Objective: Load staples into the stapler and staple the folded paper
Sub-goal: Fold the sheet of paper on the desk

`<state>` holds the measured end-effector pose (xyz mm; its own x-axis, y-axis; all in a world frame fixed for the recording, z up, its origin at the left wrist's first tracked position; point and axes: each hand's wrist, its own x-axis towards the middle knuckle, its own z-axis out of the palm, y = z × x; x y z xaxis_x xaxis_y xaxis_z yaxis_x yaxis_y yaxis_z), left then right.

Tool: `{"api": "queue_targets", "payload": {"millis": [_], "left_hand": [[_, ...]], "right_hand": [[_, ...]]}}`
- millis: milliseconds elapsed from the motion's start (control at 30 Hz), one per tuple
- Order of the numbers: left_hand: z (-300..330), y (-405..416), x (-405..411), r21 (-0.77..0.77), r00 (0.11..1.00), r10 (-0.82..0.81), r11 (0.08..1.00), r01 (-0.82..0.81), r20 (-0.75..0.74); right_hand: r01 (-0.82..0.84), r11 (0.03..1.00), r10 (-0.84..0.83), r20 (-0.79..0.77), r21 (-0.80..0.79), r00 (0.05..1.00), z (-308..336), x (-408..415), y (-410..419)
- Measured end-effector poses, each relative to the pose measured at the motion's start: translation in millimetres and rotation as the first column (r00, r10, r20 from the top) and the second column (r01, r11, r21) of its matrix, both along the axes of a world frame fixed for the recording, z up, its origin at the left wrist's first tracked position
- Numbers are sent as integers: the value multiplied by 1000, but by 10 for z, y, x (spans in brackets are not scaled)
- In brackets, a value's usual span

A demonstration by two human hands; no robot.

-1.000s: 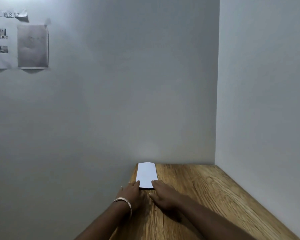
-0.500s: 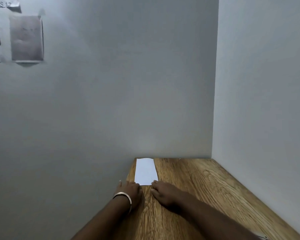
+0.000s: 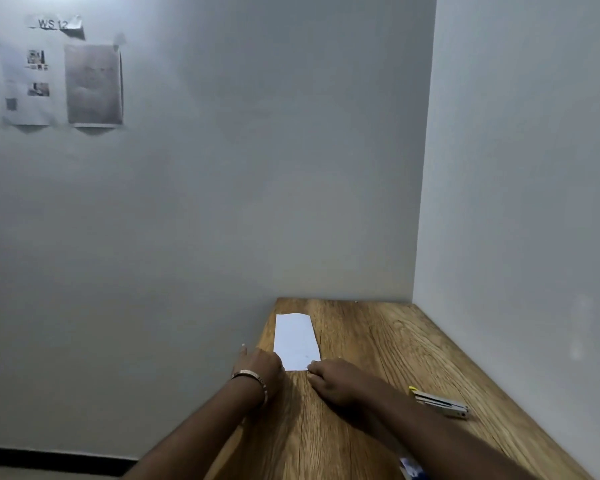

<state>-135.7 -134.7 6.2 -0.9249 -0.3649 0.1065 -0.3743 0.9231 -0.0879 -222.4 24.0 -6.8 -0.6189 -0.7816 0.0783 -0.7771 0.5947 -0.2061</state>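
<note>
On the far left part of the wooden table [image 3: 378, 341] lies the folded paper [image 3: 296, 341], a narrow white strip running lengthwise away from the person, flat and plain. At its near edge the left hand [image 3: 262, 367], with a bracelet [image 3: 252, 377] on the wrist, touches the near-left corner, and the right hand [image 3: 333, 381] touches the near-right corner; both hands lie low on the wood with fingers loosely bent, though whether they pinch the paper or merely press it I cannot tell. To the right, well apart from the paper, rests the stapler [image 3: 440, 405], grey metal with a yellow tip at its far end, seemingly lying on its side. Grey walls meet at the table's far right corner. Printed sheets [image 3: 63, 84] hang high on the left wall under a label reading "WS 12".
</note>
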Motion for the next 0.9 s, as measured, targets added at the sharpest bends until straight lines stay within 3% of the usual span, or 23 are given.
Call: {"api": "queue_targets", "payload": {"millis": [267,567,900], "left_hand": [[37,388,691,-41,1000,-18,999,18,-7],[-23,660,1305,-78,992,-82,994,75,-95],[-29,678,1546,80,954,-228,966,247,-197]], "right_hand": [[-29,1000,29,-17,-5,999,55,612,336],[-128,992,128,-148,4,981,113,1143,699],[-198,975,174,-212,-100,962,131,1379,885]]}}
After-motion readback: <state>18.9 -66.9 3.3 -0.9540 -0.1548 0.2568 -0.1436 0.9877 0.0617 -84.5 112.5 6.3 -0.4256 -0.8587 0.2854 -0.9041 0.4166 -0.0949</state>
